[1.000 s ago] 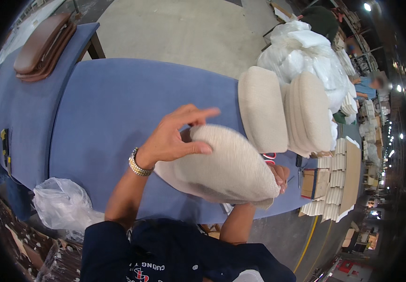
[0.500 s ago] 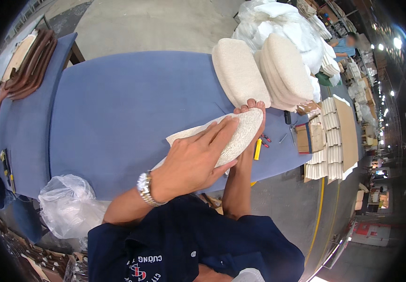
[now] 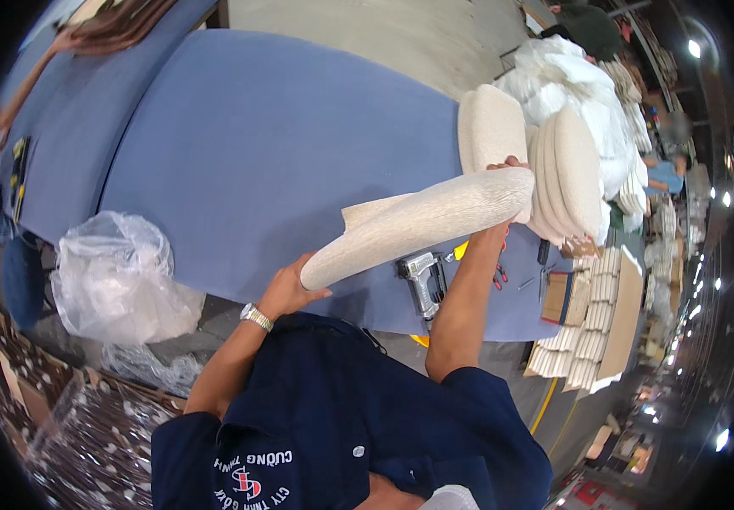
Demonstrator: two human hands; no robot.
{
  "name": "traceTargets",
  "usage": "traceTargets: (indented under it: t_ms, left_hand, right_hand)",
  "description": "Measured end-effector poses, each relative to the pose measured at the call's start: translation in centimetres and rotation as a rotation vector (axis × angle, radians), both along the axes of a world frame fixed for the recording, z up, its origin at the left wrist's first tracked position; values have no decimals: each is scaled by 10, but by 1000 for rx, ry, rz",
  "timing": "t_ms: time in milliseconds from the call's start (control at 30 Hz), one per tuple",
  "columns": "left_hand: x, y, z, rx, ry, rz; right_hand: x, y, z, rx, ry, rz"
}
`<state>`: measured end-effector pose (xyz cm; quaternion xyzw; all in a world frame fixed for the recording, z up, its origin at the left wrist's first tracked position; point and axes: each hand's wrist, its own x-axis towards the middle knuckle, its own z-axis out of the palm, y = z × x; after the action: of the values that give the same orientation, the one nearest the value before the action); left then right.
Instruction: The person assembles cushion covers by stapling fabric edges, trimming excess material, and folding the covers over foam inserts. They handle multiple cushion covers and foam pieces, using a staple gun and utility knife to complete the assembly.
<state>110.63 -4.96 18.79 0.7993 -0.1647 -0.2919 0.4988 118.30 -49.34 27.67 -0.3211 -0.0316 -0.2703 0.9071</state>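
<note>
Between my two hands I hold a cream fabric-covered cushion pad, tilted on edge over the blue table, with a loose flap of fabric on its far side. My left hand grips its lower left end, thumb on the near face. Round the upper right end, my right hand has its fingers curled over the far edge; the pad hides part of it. Below the pad a silver staple gun lies close to my right forearm. Red-handled pliers and a yellow-handled tool lie beside that forearm.
Stacked cream pads stand at the table's far right, before white plastic wrapping. A small box is at the right edge. A clear plastic bag hangs at the left front. Another person's arm reaches over the neighbouring table.
My left hand has slid off the pad's face to its lower left end. The pad has turned on edge, and the staple gun has come into sight. The view has shifted.
</note>
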Motion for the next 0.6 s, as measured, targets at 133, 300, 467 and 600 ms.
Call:
traceTargets:
  t_ms: [133,300,467,600]
  left_hand:
    - [-1,10,-13,-65,-5,197]
    - [-1,56,157,-267,-301,530]
    - [38,29,275,86,-863,407]
    - [81,-3,253,-197,-339,281]
  right_hand:
    - [15,17,7,-108,418,-452]
    - [-8,12,-38,-486,778,-235]
    - [-35,133,-47,-798,763,-282]
    - [-32,264,51,-652,138,-53]
